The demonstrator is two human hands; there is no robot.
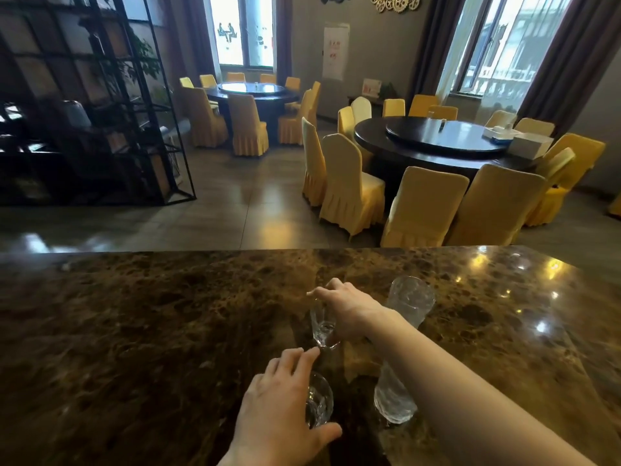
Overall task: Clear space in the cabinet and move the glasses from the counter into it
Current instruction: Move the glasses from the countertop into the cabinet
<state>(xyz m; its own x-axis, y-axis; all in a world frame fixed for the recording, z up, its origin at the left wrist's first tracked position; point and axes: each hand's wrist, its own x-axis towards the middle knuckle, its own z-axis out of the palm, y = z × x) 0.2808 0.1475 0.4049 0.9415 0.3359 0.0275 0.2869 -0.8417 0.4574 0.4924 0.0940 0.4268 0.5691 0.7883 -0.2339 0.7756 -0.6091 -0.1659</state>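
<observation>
Several clear glasses stand on a dark brown marble counter (pixel 151 331). My right hand (pixel 342 307) reaches forward and grips a small glass (pixel 322 327) from above, near the middle of the counter. My left hand (pixel 279 412) wraps around a short glass (pixel 319 400) close to the front edge. A tall glass (pixel 408 299) stands just right of my right hand. Another tall glass (pixel 391 396) stands nearer, under my right forearm. No cabinet is in view.
Beyond the counter's far edge lies a dining room with two round dark tables (pixel 437 136) ringed by yellow-covered chairs (pixel 349 186). A black metal shelving frame (pixel 100 105) stands at the left. The counter's left half (pixel 100 364) holds nothing.
</observation>
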